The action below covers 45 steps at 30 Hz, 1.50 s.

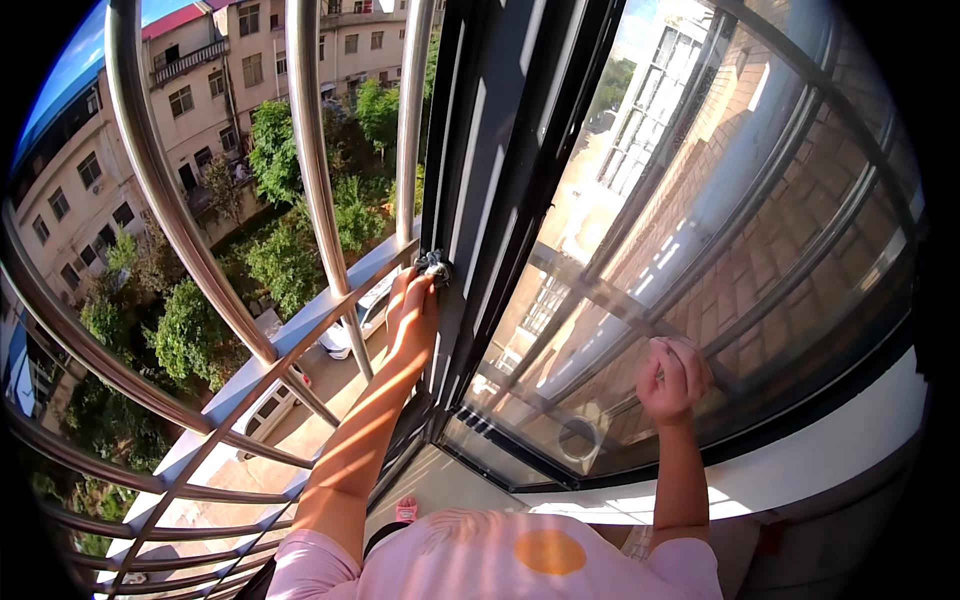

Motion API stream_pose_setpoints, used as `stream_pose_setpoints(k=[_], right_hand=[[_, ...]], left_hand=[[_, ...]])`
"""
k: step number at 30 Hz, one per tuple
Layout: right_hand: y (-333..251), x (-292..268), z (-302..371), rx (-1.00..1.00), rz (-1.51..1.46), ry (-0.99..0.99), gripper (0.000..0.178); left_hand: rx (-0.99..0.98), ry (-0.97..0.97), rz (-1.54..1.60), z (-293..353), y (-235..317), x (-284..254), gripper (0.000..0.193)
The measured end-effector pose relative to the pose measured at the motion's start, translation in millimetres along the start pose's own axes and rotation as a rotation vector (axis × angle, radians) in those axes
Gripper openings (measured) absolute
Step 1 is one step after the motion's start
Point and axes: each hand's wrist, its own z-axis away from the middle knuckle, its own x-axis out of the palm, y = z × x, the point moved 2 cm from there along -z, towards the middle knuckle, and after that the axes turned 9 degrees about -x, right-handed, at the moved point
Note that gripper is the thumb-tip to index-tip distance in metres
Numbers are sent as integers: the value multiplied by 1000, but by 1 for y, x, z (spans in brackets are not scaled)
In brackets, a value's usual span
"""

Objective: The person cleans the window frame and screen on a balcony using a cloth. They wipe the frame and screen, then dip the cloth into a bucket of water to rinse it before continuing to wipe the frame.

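Observation:
My left hand (pixel 412 310) reaches forward with its fingers closed on a crumpled dark grey rag (pixel 434 266). The rag presses against the black window frame (pixel 470 220), beside the metal bars. Its exact material is too small to tell. My right hand (pixel 675 380) is raised in front of the glass pane (pixel 600 330), curled into a loose fist. Nothing shows in it, and I cannot tell whether it touches the glass.
Curved metal bars (pixel 320 150) with a flat crossbar (pixel 290 345) stand along the left. Beyond them, far below, are trees (pixel 185 325), parked vehicles and a building (pixel 200 90). A white ledge (pixel 800 470) curves under the glass at right. A pink shoe (pixel 406 510) shows below me.

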Motion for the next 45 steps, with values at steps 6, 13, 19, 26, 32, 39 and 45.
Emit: stream_pose_setpoints(k=[6,13,19,26,32,39,45], right_hand=[[-4,-3,-2,-14,47,-38,17],[-5,1,-4,-16,57,-15,19],[-5,2,2,-9,75,-32,18],[-4,5,7,-27,98,-39,18],[-4,2,2,-62,159,-84,17],[-5,7,9,-52,142,-99,16],[-6,9,6,-90,166,-119,18]], left_hand=[[-37,63,21,63,-52,17,17],[-368,-66,35,146,-122,27,15],[-333,-54,-5,170,-145,35,14],[-496,-49,32,218,-172,36,17],[-391,-51,71,185,-166,28,17],[-247,-49,68,161,-154,32,14],[-279,-24,95,185,-170,33,14]])
